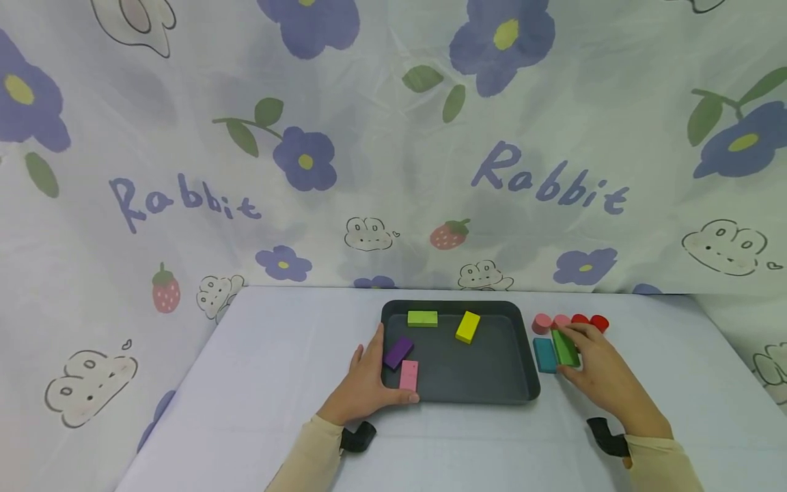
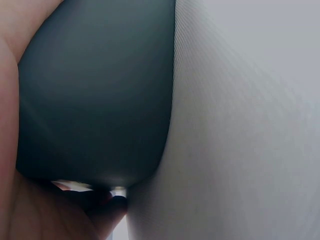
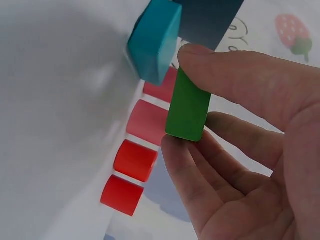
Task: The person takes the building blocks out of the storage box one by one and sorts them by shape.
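My left hand [image 1: 367, 385] holds the near left corner of a dark grey tray [image 1: 479, 376], fingers along its left side and thumb at the front rim. In the left wrist view the tray's dark wall [image 2: 100, 100] fills the space by the hand. Between thumb and fingertips, my right hand [image 1: 599, 372] pinches a green block [image 3: 187, 110] by its ends, to the right of the tray. Next to it a teal block [image 1: 544, 355] lies on the white table. Inside the tray are a light green block [image 1: 422, 319], a yellow block [image 1: 468, 327], a purple block [image 1: 399, 352] and a pink block [image 1: 408, 375].
Behind the right hand, two pink cylinders [image 3: 147, 122] and two red cylinders [image 3: 135, 160] stand in a row on the table [image 1: 277, 355]. A patterned cloth [image 1: 393, 171] with flowers and rabbits hangs along the table's back edge.
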The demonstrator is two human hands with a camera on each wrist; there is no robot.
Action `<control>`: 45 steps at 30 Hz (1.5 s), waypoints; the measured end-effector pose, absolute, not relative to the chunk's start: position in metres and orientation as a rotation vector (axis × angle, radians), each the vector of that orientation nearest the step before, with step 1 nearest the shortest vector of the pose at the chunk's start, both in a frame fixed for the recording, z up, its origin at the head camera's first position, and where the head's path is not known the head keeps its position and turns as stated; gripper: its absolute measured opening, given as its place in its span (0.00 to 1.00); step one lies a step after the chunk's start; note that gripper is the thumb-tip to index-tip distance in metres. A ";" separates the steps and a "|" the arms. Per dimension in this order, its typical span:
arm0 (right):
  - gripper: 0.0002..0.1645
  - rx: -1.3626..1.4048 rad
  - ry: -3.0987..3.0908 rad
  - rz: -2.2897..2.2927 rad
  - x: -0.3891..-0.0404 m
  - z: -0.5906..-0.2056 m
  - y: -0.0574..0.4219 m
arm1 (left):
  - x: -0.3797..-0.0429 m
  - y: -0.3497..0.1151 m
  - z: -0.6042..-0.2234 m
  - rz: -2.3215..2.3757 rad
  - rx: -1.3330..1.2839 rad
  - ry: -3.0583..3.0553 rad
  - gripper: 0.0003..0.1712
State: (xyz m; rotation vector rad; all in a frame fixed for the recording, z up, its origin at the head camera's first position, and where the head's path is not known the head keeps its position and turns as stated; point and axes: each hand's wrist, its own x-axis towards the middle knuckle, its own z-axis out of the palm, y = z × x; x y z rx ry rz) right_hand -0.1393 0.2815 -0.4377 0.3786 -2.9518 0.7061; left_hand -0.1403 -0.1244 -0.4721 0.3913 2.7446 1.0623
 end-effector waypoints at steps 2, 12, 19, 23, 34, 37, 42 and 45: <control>0.43 0.376 -2.957 0.707 -0.140 -0.439 0.282 | -0.140 -0.125 -0.472 1.061 0.383 2.741 0.83; 0.41 0.345 -2.990 0.732 -0.142 -0.445 0.287 | -0.140 -0.125 -0.474 1.072 0.376 2.741 0.84; 0.41 0.347 -3.019 0.734 -0.143 -0.450 0.288 | -0.141 -0.125 -0.473 1.078 0.385 2.743 0.83; 0.41 0.344 -3.032 0.728 -0.144 -0.453 0.288 | -0.140 -0.125 -0.473 1.090 0.390 2.744 0.83; 0.41 0.283 -3.083 0.711 -0.144 -0.457 0.287 | -0.141 -0.125 -0.474 1.052 0.385 2.732 0.83; 0.41 0.286 -3.086 0.706 -0.144 -0.457 0.288 | -0.140 -0.125 -0.473 1.058 0.386 2.728 0.83; 0.42 0.298 -3.082 0.702 -0.145 -0.458 0.289 | -0.140 -0.125 -0.472 1.068 0.392 2.732 0.82; 0.42 0.305 -3.077 0.710 -0.146 -0.457 0.290 | -0.140 -0.125 -0.471 1.063 0.388 2.734 0.82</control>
